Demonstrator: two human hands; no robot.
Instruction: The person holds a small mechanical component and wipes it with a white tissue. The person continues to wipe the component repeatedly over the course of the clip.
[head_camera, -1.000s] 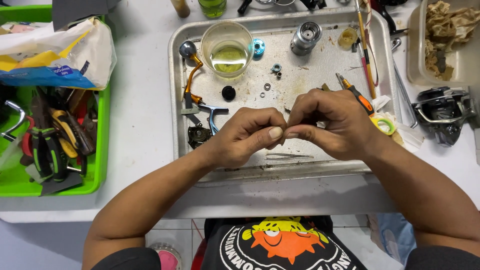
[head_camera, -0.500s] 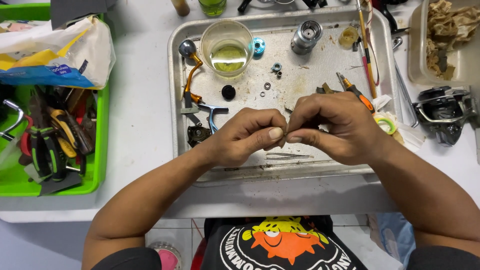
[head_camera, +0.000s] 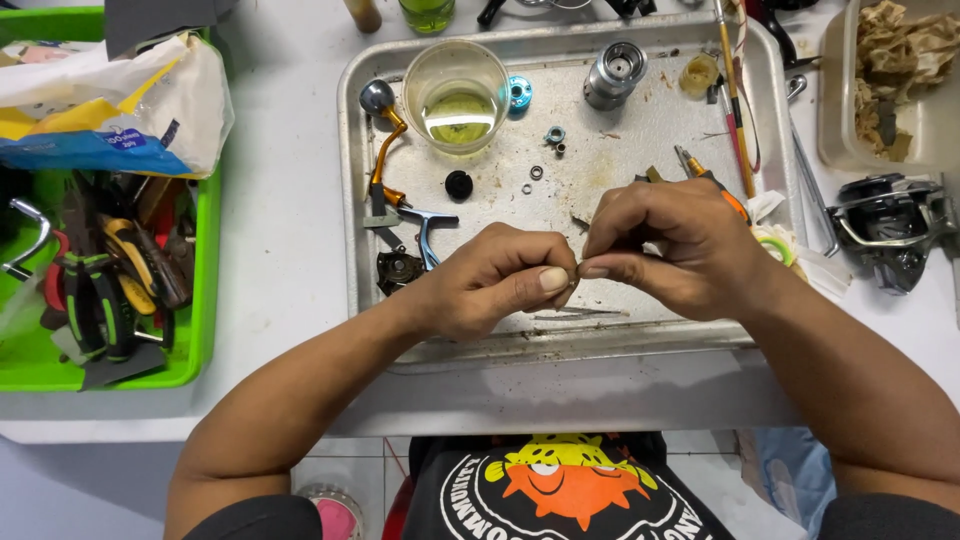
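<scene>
1. Head view looks straight down on a metal tray (head_camera: 770, 150) lying on a white desk (head_camera: 280, 230), with both hands meeting over the tray's near half.
2. Left hand (head_camera: 500, 280) is closed, thumb pressed against the curled forefinger, pinching a tiny part (head_camera: 574, 268) at its tip; the part is too small to identify.
3. Right hand (head_camera: 670, 245) is also closed in a fine pinch, its fingertips touching the same small part from the other side, so the piece sits between the two hands, just above the tray. Holding it there probably means that anything dropped lands in the tray rather than on the desk.
4. Loose bits lie spread on the tray beyond the hands: a clear cup of yellowish liquid (head_camera: 455, 95), a blue ring (head_camera: 518, 92), a silver spool (head_camera: 613, 75), small washers (head_camera: 537, 173), a black round knob (head_camera: 459, 184) and a crank handle with an orange arm (head_camera: 380, 150). Spaced apart like this, each appears easy to pick out.
5. An orange-handled screwdriver (head_camera: 712, 182) rests just behind the right hand, within easy reach.
6. A green bin (head_camera: 205, 260) of pliers and other tools stands to the left, well apart from the tray.
7. A dark fishing reel body (head_camera: 890, 225) sits on the desk to the right of the tray.
</scene>
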